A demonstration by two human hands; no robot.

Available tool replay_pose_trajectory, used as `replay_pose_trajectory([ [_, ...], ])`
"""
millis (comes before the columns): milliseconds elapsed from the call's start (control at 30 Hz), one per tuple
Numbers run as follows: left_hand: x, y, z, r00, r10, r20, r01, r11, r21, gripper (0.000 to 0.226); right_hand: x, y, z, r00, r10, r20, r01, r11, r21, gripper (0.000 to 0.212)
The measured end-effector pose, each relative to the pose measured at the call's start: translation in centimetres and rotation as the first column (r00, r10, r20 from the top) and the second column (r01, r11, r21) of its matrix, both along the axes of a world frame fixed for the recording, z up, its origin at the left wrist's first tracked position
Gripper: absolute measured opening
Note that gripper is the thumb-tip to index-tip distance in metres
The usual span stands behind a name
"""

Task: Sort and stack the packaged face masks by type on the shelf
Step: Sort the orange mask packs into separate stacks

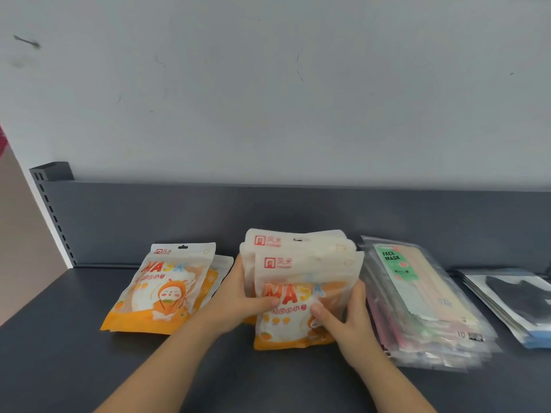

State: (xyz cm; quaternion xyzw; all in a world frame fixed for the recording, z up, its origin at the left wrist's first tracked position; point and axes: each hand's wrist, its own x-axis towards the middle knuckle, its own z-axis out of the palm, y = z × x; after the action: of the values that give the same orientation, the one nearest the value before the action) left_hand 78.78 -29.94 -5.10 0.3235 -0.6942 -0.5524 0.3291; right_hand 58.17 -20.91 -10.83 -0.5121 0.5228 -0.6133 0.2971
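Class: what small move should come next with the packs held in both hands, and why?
Probably shift the held orange packs left onto the orange pile. The left hand and right hand grip them, their print matches that pile, and the clear FACE MASK stack is another type.

"MASK" on orange pouches; "FACE MASK" on clear packs
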Motion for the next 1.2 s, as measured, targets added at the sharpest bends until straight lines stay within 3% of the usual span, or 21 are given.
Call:
replay_pose_trajectory([
  [200,1.1,-0.3,-2.7,0.962,-0.119,0.244,0.131,0.991,-0.035,0.114,-0.5,-0.2,-0.9,0.98,0.182,-0.083,-0.164,0.968,0.192,0.084],
  [367,0.3,-0.7,-3.6,0.982,-0.077,0.175,0.09,0.994,-0.065,0.114,0.0,-0.5,-0.5,0.985,0.138,-0.101,-0.121,0.98,0.159,0.084],
  [567,0.3,-1.5,-4.9,0.987,-0.068,0.147,0.075,0.996,-0.043,0.131,-0.2,-0.6,-0.8,0.983,0.164,-0.08,-0.149,0.975,0.163,0.092],
  [767,-0.8,-1.6,-5.4,0.987,-0.058,0.147,0.067,0.996,-0.056,0.116,-0.3,-1.0,-1.0,0.987,0.114,-0.113,-0.093,0.98,0.174,0.091],
  [867,-1.3,-2.4,-4.3,0.998,-0.02,0.056,0.017,0.999,0.041,0.104,-0.8,-1.4,0.2,0.995,0.09,-0.035,-0.082,0.977,0.196,0.085],
  [967,-1.9,-2.5,-2.6,0.989,-0.041,0.14,0.014,0.982,0.19,0.072,-1.4,-1.7,1.3,0.997,0.069,0.04,-0.079,0.935,0.345,0.083],
  [1033,-2.3,-2.3,-2.3,0.965,-0.064,0.255,-0.012,0.958,0.286,0.039,-1.5,-1.4,1.5,0.995,0.097,0.03,-0.1,0.877,0.471,0.07],
  [1067,-2.3,-2.1,-2.5,0.954,-0.065,0.292,-0.037,0.943,0.331,0.034,-1.5,-1.3,1.5,0.994,0.102,0.028,-0.101,0.853,0.513,0.061],
  [1200,-2.7,-2.7,-3.7,0.921,0.038,0.387,-0.183,0.92,0.347,0.094,-1.3,-1.5,1.4,0.997,0.033,0.064,-0.062,0.845,0.53,0.052],
])
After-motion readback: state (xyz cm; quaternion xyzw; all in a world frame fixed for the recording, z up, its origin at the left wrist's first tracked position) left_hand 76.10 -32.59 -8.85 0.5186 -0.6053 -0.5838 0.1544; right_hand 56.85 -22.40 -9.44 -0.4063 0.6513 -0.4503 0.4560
